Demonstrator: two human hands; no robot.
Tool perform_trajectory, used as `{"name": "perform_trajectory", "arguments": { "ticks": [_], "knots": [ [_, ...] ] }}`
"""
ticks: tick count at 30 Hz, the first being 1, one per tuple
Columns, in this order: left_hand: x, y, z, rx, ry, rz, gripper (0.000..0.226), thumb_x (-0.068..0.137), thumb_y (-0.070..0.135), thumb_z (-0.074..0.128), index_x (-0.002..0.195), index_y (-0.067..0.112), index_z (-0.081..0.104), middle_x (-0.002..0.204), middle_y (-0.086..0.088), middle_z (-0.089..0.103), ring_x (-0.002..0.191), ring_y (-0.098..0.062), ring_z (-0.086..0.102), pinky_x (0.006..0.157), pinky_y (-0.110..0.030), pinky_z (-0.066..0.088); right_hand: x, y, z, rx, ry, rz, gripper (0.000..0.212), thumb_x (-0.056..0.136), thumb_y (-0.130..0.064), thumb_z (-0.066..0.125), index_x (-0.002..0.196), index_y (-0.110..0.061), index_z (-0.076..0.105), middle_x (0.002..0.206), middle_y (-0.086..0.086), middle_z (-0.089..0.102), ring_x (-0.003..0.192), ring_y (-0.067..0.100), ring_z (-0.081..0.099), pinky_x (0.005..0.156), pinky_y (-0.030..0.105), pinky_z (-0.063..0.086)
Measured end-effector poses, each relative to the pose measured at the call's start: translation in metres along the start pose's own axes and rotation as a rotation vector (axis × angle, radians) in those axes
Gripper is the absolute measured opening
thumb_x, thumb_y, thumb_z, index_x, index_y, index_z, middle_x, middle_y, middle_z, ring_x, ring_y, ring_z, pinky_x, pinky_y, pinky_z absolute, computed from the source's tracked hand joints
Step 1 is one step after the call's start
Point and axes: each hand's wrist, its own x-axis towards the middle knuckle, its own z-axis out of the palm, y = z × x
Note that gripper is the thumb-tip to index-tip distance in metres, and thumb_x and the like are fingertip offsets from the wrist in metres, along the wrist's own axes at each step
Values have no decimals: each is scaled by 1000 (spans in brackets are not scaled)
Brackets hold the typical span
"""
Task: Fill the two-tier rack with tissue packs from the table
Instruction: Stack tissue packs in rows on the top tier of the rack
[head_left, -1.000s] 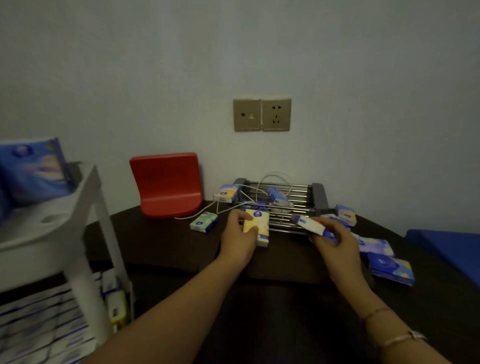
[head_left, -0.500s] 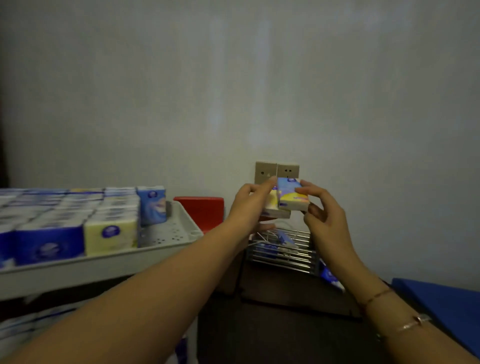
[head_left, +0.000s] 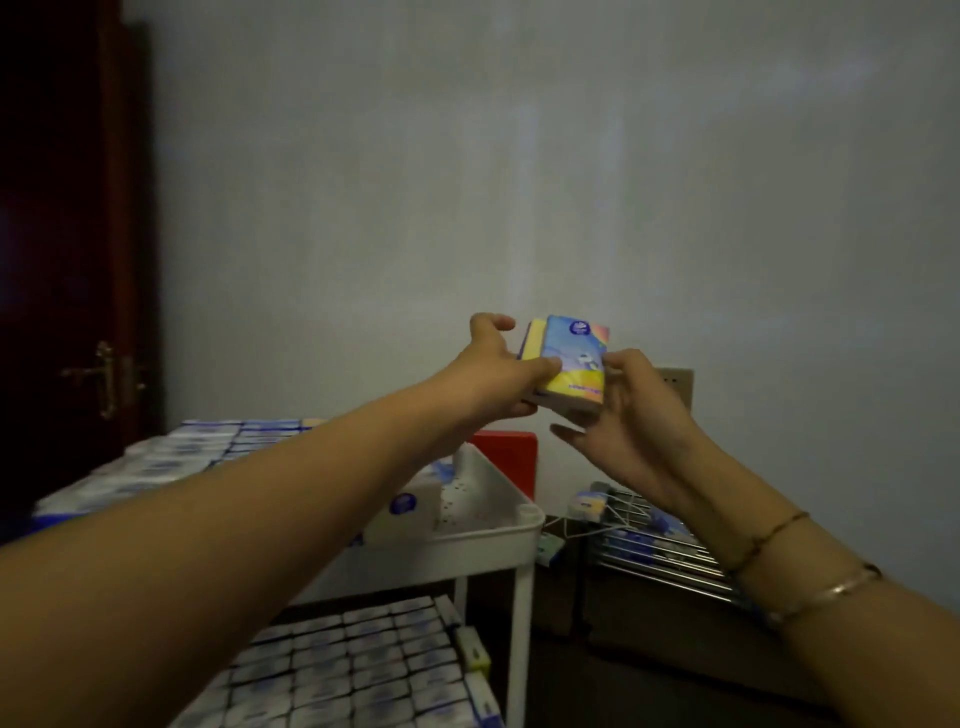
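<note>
Two tissue packs (head_left: 569, 358), one blue and yellow in front and a yellow one behind it, are held stacked together in the air above the rack's right end. My left hand (head_left: 496, 371) grips their left side with thumb and fingers. My right hand (head_left: 631, 415) pinches their right edge. The white two-tier rack (head_left: 483, 540) stands below at the left. Its top tier is nearly full of packs, with a bare strip at the right end. Rows of packs (head_left: 363, 670) fill the lower tier.
A red plastic seat back (head_left: 511, 457) stands behind the rack. A metal wire rack (head_left: 660, 551) with loose tissue packs and a white cable lies on the dark table at the right. A wall socket (head_left: 675, 384) sits behind my right hand. A dark door (head_left: 72, 291) is at the left.
Both hands picked up packs from the table, brought them together and carried them left and up over the rack's right end. The view has swung left toward the rack.
</note>
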Motion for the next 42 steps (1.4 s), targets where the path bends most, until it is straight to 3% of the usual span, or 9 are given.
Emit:
{"name": "perform_trajectory", "arguments": {
  "ticks": [6, 10, 16, 21, 26, 30, 33, 38, 42],
  "knots": [
    [-3, -8, -45, 488, -43, 58, 36, 98, 26, 48, 130, 10, 48, 128, -11, 57, 114, -23, 55, 99, -34, 42, 20, 18, 31, 8, -157, 25, 33, 95, -2, 33, 125, -4, 47, 112, 15, 62, 88, 18, 64, 85, 29, 45],
    [-3, -9, -74, 841, -68, -2, 44, 103, 29, 32, 133, 2, 48, 141, -14, 47, 129, -23, 43, 89, -21, 30, 30, 32, 25, -222, -84, 67, 39, 89, 11, 41, 128, 4, 41, 115, 25, 60, 88, 27, 63, 77, 31, 52],
    [-1, -33, -102, 1129, -167, -199, 44, 103, 27, 29, 138, 3, 43, 147, -13, 40, 132, -23, 40, 101, -24, 32, 45, 55, 29, -634, -116, 106, 40, 86, 11, 52, 123, -1, 40, 93, 9, 61, 78, 17, 62, 62, 20, 53],
    [-5, -51, -105, 1201, -308, -263, 47, 104, 30, 24, 143, 8, 37, 153, -12, 30, 138, -22, 32, 109, -25, 24, 55, 74, 28, -1095, -259, 100, 45, 85, -21, 67, 124, -18, 44, 119, 6, 57, 107, 21, 57, 92, 33, 49],
    [-6, -52, -101, 1179, -271, -287, 47, 106, 23, 18, 145, 0, 29, 155, -16, 24, 140, -25, 28, 101, -21, 13, 67, 81, 22, -1402, -96, 49, 52, 82, -46, 65, 123, -18, 49, 121, 4, 47, 111, 20, 45, 92, 30, 41],
    [-4, -52, -102, 1222, -295, -269, 47, 106, 24, 17, 145, 2, 30, 155, -15, 24, 140, -24, 28, 104, -22, 18, 68, 88, 27, -1607, -107, -19, 43, 83, -55, 52, 96, -16, 61, 112, 10, 59, 105, 28, 53, 90, 39, 46],
    [-5, -51, -100, 1200, -279, -291, 47, 106, 22, 17, 145, 0, 29, 155, -17, 24, 139, -25, 29, 98, -20, 14, 71, 92, 28, -1630, -171, -2, 71, 64, -69, 31, 96, -15, 64, 110, 8, 61, 104, 27, 54, 90, 42, 48],
    [-8, -51, -101, 1292, -270, -211, 43, 104, 27, 25, 137, 6, 44, 146, -15, 40, 131, -27, 40, 103, -28, 29, 64, 90, 21, -1622, -209, 60, 38, 89, -45, 43, 100, -18, 67, 113, 6, 60, 106, 24, 52, 92, 43, 44],
    [-7, -44, -98, 1335, -85, -48, 37, 100, 29, 34, 131, 17, 50, 143, -7, 46, 130, -26, 42, 111, -45, 28, 49, 76, 15, -1429, -131, -44, 29, 92, -25, 48, 108, -9, 67, 114, 9, 62, 99, 24, 59, 76, 31, 52]
  ]
}}
